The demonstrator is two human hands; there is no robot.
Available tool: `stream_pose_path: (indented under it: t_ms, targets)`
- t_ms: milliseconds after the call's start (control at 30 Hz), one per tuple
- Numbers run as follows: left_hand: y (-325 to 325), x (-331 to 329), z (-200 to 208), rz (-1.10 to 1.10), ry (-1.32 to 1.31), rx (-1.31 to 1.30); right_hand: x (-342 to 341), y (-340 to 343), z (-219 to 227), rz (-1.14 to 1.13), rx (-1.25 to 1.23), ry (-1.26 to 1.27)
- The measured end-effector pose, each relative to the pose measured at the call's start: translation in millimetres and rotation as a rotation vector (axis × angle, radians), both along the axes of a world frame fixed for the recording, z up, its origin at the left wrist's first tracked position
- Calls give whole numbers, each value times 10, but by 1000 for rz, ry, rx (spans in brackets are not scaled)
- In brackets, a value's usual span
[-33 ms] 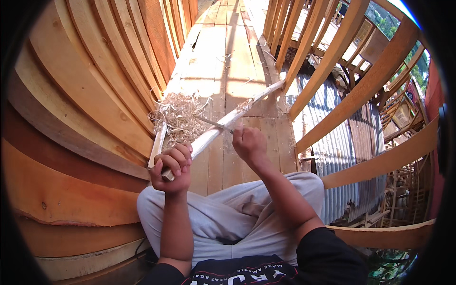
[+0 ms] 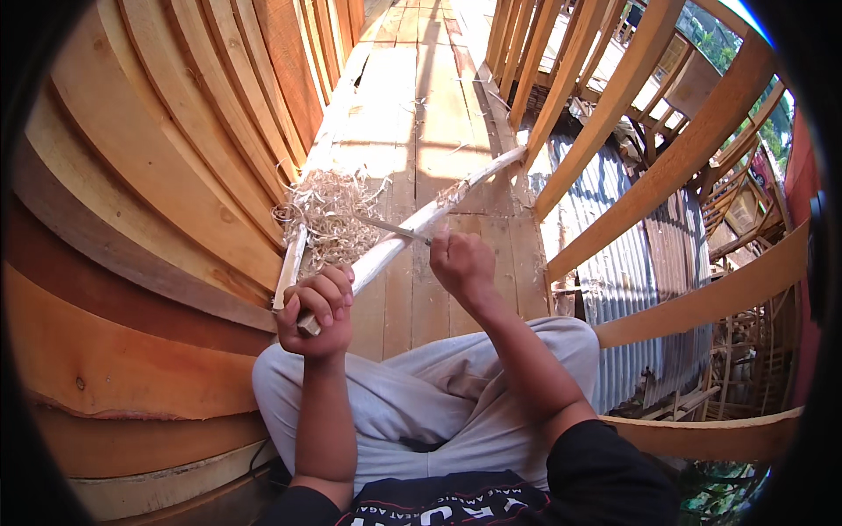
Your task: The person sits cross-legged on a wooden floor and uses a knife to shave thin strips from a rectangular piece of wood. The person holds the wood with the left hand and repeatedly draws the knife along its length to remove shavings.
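A long, peeled pale wooden stick [image 2: 379,258] slants from my lap side at the left up to the railing at the right. My left hand [image 2: 317,305] is closed around its near end, which pokes out below the fingers. In my right hand [image 2: 462,265] is a knife [image 2: 384,226], its handle mostly hidden by the closed fingers. The blade points left and lies across the stick at about its middle. Brown patches of bark or rough wood show on the far part of the stick. Left of the blade lies a heap of curled wood shavings [image 2: 333,206].
I sit cross-legged on a plank floor [image 2: 399,298]. Upright boards [image 2: 167,131] wall the left side. A slatted wooden railing [image 2: 605,96] runs along the right, with corrugated metal roofing [image 2: 605,263] beyond it. A pale strip of wood [image 2: 294,263] lies beside the shavings.
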State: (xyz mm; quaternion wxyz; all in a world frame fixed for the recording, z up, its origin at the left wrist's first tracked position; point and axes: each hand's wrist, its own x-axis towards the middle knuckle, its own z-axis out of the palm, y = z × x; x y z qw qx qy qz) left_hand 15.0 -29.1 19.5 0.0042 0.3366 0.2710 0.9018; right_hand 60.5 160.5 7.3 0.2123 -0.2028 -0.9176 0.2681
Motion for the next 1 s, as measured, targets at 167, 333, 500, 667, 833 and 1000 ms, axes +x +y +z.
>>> stream_pose_path:
  t_ms: [167,333,500,667,833,1000]
  targets:
    - [-12,-19,-77,4,-30,-2,38,-236,91,83,8,-15]
    - [24,-3,-76,28,-183,33,-173,-29,-94,-28,-33,40]
    - [27,12,-104,-9,-115,-15,-249,244,-125,-165,-8,-14]
    - [-27,15,-153,11,-105,-62,-71,-134,42,121,-10,-113]
    - [3,-2,-131,-12,-146,-51,-317,535,-244,-173,-110,3]
    - [-60,0,-157,-16,-81,-87,-142,25,151,59,-87,-224]
